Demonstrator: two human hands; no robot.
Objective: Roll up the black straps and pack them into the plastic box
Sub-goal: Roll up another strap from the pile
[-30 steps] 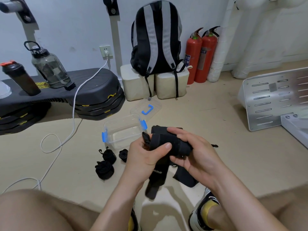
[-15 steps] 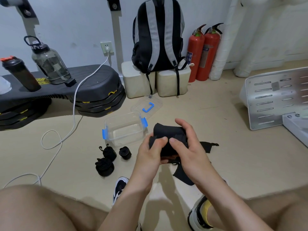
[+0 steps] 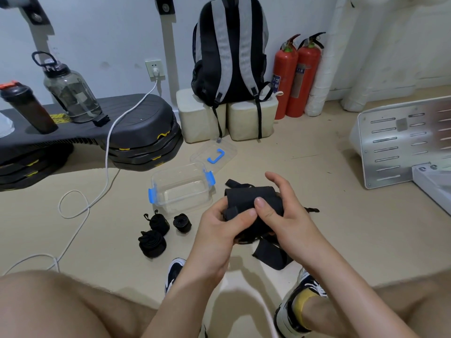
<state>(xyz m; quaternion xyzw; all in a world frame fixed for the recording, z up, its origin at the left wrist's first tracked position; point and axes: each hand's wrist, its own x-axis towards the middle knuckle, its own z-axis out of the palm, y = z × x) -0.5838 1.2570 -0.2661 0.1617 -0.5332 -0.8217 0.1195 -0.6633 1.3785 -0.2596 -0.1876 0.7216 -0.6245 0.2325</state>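
Both hands meet over the floor, near the middle. The left hand [image 3: 218, 231] grips the near side of a partly rolled black strap [image 3: 245, 197], thumb pressed on top. The right hand [image 3: 286, 215] curls round the strap's right side, its thumb beside the left one. The strap's loose tail [image 3: 271, 254] hangs below the hands toward the floor.

The plastic box [image 3: 177, 167] stands open on the floor just left of and beyond the hands, with blue clips at its ends. Its clear lid [image 3: 214, 154] with a blue handle lies just behind it. Three rolled straps [image 3: 159, 223] lie on the floor near the box's front side, close together.

A white cable [image 3: 107, 152] runs from a wall socket across the floor, to the left of the box. Far left is a black step platform [image 3: 136, 118] carrying a water bottle [image 3: 70, 91] and a dark shaker [image 3: 26, 106]. A backpack [image 3: 230, 52] sits on two pale blocks [image 3: 200, 115] against the far wall, two red fire extinguishers [image 3: 296, 74] to its right. A metal panel [image 3: 400, 142] lies at the right. Nothing lies between the hands and the box.
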